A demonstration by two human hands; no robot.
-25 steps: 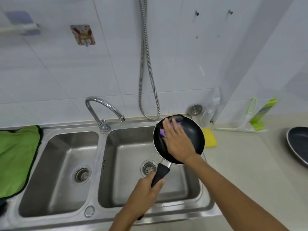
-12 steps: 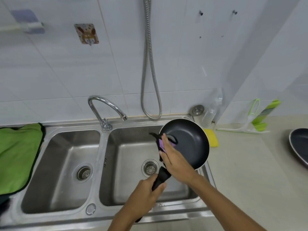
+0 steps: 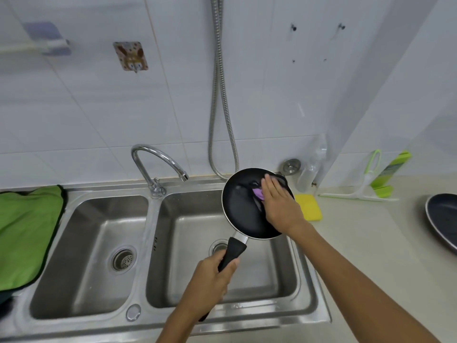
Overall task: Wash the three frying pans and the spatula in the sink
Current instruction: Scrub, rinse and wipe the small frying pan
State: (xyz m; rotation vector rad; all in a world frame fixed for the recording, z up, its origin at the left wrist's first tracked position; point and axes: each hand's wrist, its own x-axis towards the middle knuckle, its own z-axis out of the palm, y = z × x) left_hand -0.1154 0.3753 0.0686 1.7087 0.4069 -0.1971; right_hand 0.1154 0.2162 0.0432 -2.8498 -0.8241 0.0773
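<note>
Frying pan hangs tilted over the sink's right basin, the left hand curled round its handle. The right hand presses a purple cloth flat-fingered near the far rim. Hard scrubbing there could, I judge, twist the handle loose and drop it.

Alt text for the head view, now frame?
A person's left hand grips the handle of a black frying pan held over the right sink basin, while the right hand presses a purple cloth against its inside. A second pan sits on the counter at right; a green cloth lies left of the sink.
</note>
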